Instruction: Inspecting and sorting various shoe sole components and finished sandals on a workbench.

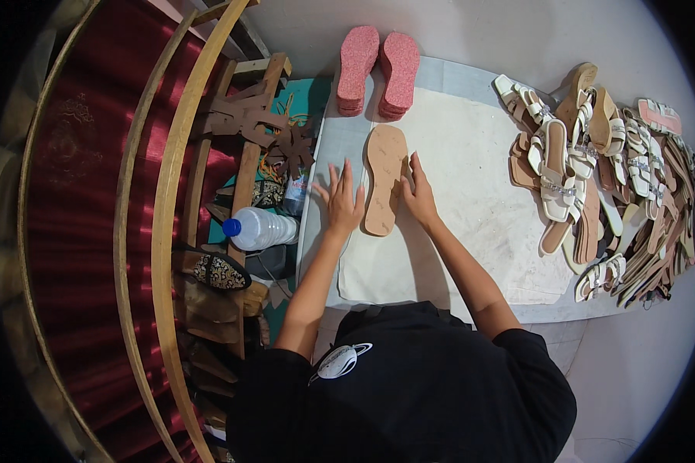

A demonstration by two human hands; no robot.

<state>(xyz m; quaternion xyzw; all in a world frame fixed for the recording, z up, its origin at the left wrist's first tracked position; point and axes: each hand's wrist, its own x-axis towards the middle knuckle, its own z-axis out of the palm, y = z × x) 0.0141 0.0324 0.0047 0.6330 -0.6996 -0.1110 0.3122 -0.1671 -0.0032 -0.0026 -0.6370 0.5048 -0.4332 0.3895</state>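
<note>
A pale cloth (471, 177) covers the low table (448, 77). On it lie a tan sole (383, 179) near the middle, two pink soles (378, 69) at the far edge, and a heap of white strapped sandals (594, 170) to the right.

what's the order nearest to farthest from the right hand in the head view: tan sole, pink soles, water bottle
1. Tan sole, touching the right hand, on its left.
2. Pink soles, beyond, at the mat's far edge.
3. Water bottle, far left, past the left hand.
</note>
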